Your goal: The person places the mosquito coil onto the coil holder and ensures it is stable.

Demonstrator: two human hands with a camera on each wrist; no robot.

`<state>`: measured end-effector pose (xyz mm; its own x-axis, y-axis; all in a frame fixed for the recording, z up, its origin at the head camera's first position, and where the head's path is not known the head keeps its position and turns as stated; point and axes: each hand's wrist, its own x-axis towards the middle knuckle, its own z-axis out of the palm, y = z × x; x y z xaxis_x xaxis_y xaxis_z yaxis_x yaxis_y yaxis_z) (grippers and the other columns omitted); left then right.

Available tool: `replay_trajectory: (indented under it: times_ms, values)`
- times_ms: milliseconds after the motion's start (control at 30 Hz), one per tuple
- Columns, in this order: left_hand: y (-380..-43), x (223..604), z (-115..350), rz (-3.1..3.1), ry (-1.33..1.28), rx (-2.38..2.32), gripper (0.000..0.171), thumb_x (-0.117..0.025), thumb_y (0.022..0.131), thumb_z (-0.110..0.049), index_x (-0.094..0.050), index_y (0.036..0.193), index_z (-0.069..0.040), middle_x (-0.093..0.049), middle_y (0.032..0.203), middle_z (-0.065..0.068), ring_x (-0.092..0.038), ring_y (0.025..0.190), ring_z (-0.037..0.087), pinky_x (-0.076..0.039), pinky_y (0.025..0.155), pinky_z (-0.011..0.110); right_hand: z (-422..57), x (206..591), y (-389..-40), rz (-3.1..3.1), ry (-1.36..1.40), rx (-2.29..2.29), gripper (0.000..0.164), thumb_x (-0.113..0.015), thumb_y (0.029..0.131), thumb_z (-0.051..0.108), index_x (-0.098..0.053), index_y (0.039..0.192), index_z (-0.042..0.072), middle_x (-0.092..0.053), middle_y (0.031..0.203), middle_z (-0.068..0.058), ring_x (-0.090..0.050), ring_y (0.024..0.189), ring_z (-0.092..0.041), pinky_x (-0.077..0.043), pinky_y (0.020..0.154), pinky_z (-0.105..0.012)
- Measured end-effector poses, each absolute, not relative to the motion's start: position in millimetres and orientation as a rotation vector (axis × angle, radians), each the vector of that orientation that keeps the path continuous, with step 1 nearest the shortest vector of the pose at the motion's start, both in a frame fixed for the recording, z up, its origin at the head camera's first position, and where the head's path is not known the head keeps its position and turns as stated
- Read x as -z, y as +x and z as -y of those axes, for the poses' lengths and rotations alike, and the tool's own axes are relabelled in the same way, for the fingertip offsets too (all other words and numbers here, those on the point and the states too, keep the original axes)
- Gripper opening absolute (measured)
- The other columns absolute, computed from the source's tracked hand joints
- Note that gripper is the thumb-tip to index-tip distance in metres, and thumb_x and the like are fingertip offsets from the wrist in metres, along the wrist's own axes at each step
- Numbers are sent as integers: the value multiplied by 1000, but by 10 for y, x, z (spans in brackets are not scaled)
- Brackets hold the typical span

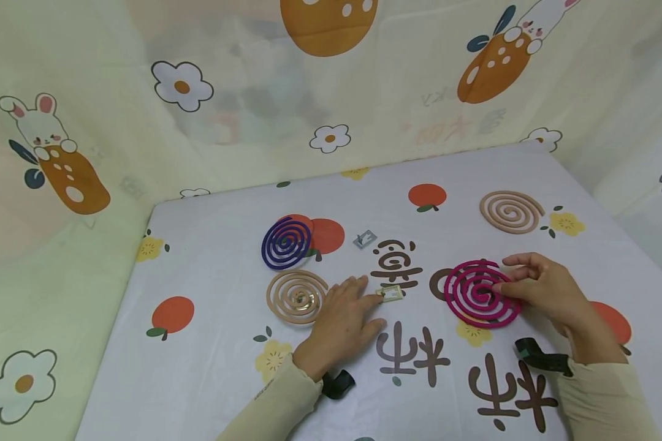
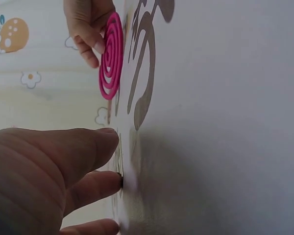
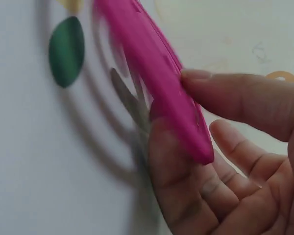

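My right hand (image 1: 548, 297) pinches a pink mosquito coil (image 1: 482, 294) at its edge, thumb on one face and fingers behind. In the right wrist view the coil (image 3: 157, 83) tilts above the cloth, casting a spiral shadow. My left hand (image 1: 344, 321) rests on the cloth with fingers extended, one fingertip at a small gold-coloured metal coil stand (image 1: 390, 293). Just left of it lies a tan mosquito coil (image 1: 276, 306) with a shiny metal piece (image 1: 306, 301) near its centre. Behind that sits a dark blue mosquito coil (image 1: 286, 243).
A silver metal coil stand (image 1: 365, 239) lies farther back, right of the blue coil. Another tan mosquito coil (image 1: 511, 212) lies at the back right. The printed tablecloth (image 1: 215, 361) meets a hanging patterned curtain (image 1: 254, 147) at the back.
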<state>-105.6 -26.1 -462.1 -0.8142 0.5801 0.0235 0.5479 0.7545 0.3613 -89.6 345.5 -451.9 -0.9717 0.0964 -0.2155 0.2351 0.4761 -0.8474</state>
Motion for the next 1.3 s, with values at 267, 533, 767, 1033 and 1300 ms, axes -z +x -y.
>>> replay_trajectory:
  times_ms: [267, 533, 767, 1033, 1300]
  values:
    - [-1050, 4617, 250, -2842, 916, -539, 45, -67, 99, -42, -67, 140, -22, -46, 161, 11, -38, 152, 33, -32, 121, 55, -3409, 4546, -925, -2536, 259, 1473, 75, -82, 92, 21, -45, 151, -6, -71, 100, 7, -62, 86, 1, -56, 73, -16]
    - [-1049, 4626, 249, -2839, 915, -532, 47, -67, 99, -42, -66, 141, -22, -45, 162, 11, -37, 153, 33, -31, 122, 57, -3333, 4557, -953, -2500, 215, 1482, 68, -80, 94, 18, -48, 150, -4, -72, 96, -1, -66, 83, -7, -56, 71, -20]
    - [-1045, 4626, 252, -2829, 900, -531, 48, -68, 98, -44, -66, 142, -24, -44, 163, 10, -35, 154, 32, -28, 122, 61, -3249, 4561, -1005, -2398, 195, 1605, 69, -77, 96, 21, -45, 152, -2, -77, 108, -4, -73, 90, -8, -60, 78, -23]
    - [-1049, 4626, 254, -2820, 906, -520, 49, -68, 99, -44, -65, 143, -24, -43, 163, 10, -34, 154, 33, -27, 122, 61, -3141, 4583, -1112, -2294, 148, 1769, 63, -77, 96, 17, -49, 150, 3, -74, 96, 5, -70, 89, -9, -60, 75, -24]
    - [-1053, 4622, 247, -2821, 922, -500, 50, -68, 98, -44, -64, 144, -25, -43, 164, 10, -34, 154, 33, -28, 122, 62, -2941, 4555, -1207, -2093, 119, 1960, 56, -76, 95, 9, -52, 146, 6, -77, 100, -1, -74, 92, -12, -62, 78, -26]
